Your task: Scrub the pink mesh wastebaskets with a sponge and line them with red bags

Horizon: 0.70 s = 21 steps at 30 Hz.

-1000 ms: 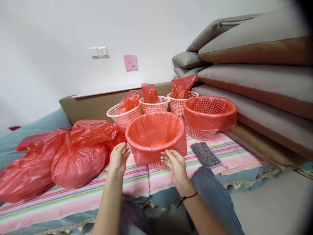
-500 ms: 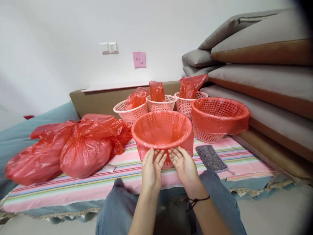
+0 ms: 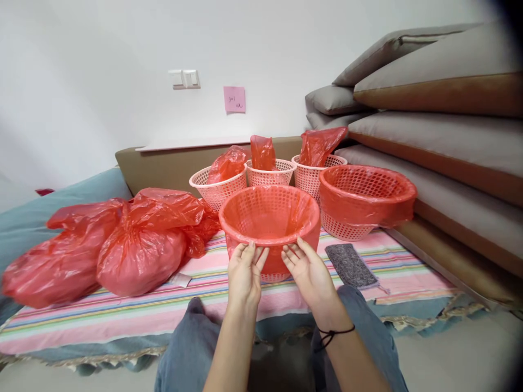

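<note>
two hands (image 3: 245, 275); five baskets (image 3: 267, 204)

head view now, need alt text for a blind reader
A person's left hand and right hand touch the front rim of a red-lined basket on a striped cloth. Three pink baskets stand behind it; bulging red bags lie left.

On the striped cloth (image 3: 155, 307) we see bulging red bags (image 3: 141, 261), two red-lined baskets (image 3: 269, 218), three paler baskets (image 3: 223, 192) behind, a grey pad (image 3: 351, 265).
</note>
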{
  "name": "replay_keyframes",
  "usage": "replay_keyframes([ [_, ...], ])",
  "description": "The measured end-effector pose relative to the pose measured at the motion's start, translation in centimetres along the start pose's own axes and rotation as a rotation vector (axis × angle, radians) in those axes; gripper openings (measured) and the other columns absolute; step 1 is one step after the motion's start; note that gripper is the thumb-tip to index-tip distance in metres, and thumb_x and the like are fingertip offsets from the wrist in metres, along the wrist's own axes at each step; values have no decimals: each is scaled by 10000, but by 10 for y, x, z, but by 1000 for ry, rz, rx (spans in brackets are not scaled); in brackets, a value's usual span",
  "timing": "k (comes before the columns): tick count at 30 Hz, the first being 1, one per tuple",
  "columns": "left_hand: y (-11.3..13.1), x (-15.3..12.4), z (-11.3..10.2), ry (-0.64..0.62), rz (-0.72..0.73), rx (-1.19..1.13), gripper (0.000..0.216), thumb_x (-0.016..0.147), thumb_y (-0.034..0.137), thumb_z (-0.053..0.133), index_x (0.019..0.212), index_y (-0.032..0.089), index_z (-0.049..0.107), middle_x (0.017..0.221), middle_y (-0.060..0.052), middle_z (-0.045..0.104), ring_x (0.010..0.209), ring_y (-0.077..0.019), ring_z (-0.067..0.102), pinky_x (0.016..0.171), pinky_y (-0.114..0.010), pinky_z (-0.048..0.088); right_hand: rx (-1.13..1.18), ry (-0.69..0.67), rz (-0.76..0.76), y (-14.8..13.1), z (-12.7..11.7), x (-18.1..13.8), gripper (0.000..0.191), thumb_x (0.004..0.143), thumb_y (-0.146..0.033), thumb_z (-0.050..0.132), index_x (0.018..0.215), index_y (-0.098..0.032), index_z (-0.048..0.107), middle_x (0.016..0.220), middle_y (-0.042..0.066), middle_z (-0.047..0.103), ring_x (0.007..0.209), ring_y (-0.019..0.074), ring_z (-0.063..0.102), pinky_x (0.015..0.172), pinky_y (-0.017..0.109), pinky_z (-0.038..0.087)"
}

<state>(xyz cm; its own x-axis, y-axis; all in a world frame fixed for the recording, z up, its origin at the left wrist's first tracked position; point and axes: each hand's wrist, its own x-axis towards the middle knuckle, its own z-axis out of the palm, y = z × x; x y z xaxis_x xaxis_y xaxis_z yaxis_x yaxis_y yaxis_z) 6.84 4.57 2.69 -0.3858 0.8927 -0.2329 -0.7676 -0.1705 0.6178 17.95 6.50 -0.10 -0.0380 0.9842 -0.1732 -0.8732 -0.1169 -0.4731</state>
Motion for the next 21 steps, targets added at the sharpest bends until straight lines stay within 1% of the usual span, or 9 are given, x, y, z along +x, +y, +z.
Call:
replay_keyframes([
  [3,3,2,-4,5,20,20,202,909,-8,526,777,127,595,773,-7,695,677,-89,694,743,-268,621,-25,23,-4,-2,-5,1,390,482,-283,937,763,-164,694,769,15,734,743,140,699,711,245,609],
  [5,7,5,-8,8,35,41,212,917,-6,511,777,132,592,752,0,690,650,-82,683,721,-254,618,-58,58,-57,-5,-10,3,431,449,-314,949,765,-172,692,766,10,734,741,148,704,705,256,609],
  [7,16,12,-13,9,48,71,234,920,-13,492,764,133,586,711,12,674,602,-69,659,693,-231,609,-127,98,-143,-10,-18,4,462,439,-359,953,766,-174,683,746,2,726,723,149,702,690,256,604],
  [10,38,29,-22,-8,45,142,254,912,-30,471,750,120,596,689,8,662,572,-67,640,639,-198,588,-265,159,-266,-18,-33,5,492,453,-432,943,768,-179,662,731,-10,708,689,133,682,648,235,581],
  [13,65,53,-30,-60,-7,241,255,901,-36,448,782,83,639,741,-55,693,609,-106,663,603,-210,578,-347,229,-322,-20,-50,4,521,452,-474,932,790,-193,652,763,-23,691,698,118,657,624,214,557],
  [15,81,70,-34,-99,-49,308,254,880,-45,442,828,59,669,784,-99,712,641,-135,678,611,-232,579,-367,259,-315,-17,-60,5,539,443,-479,928,815,-201,656,810,-26,677,753,128,653,645,227,561],
  [17,92,86,-36,-128,-71,363,254,849,-51,455,871,51,687,839,-126,727,692,-158,691,642,-248,581,-373,291,-281,-9,-71,7,553,433,-469,929,847,-212,669,883,-23,665,850,149,653,702,254,571],
  [19,99,97,-37,-139,-64,400,244,822,-41,486,890,65,695,868,-124,735,719,-160,688,654,-246,569,-370,322,-217,2,-82,8,558,436,-443,932,885,-224,685,987,-11,666,974,173,644,763,269,566],
  [21,99,102,-39,-128,-30,420,189,804,-8,535,857,92,687,830,-94,727,690,-140,665,638,-227,541,-358,331,-104,15,-92,9,567,435,-424,940,909,-231,697,1056,2,682,1046,190,641,787,267,550],
])
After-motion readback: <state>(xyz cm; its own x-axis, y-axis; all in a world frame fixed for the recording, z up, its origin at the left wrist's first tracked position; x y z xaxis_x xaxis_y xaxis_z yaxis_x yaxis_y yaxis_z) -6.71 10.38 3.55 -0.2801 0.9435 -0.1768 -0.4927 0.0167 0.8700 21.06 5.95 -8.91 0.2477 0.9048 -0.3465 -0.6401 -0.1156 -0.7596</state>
